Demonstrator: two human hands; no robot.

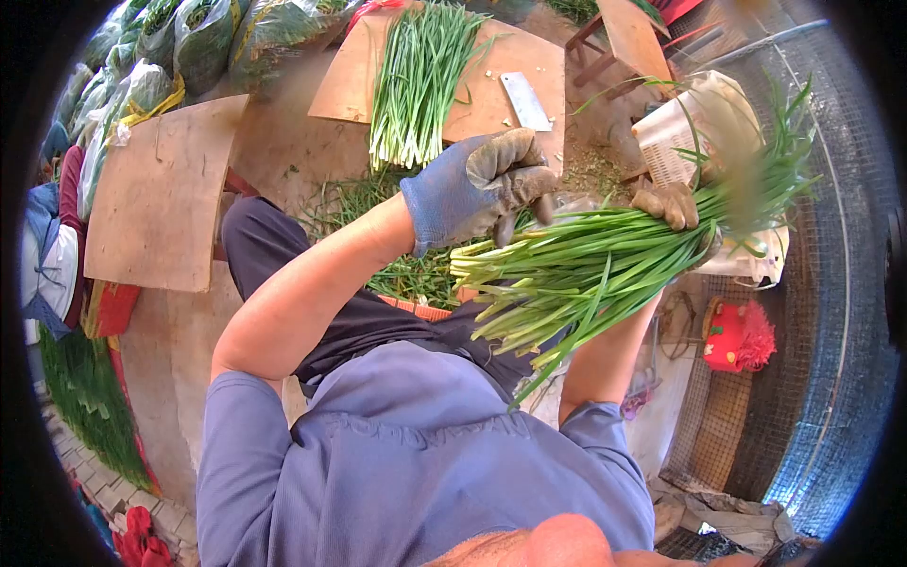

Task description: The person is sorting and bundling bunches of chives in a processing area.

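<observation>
A large bundle of long green stalks (pixel 605 255) with pale ends is gripped in my right hand (pixel 669 206), whose gloved fingers wrap round it at the right. The pale ends point left. My left hand (pixel 487 184), in a blue and grey glove, is closed just above those ends; what its curled fingers hold, if anything, is hidden. Ahead, another pile of green stalks (pixel 420 85) lies on a wooden board (pixel 340 85), beside a cleaver (pixel 526 101). Loose greens (pixel 411 274) lie below my left hand, partly hidden.
A second wooden board (pixel 156 194) stands at the left, near filled plastic bags (pixel 203 42). To the right are a white basket (pixel 666 156), a red container (pixel 726 335) and a mesh barrier (pixel 850 236). Part of a person in blue clothing shows at the far left.
</observation>
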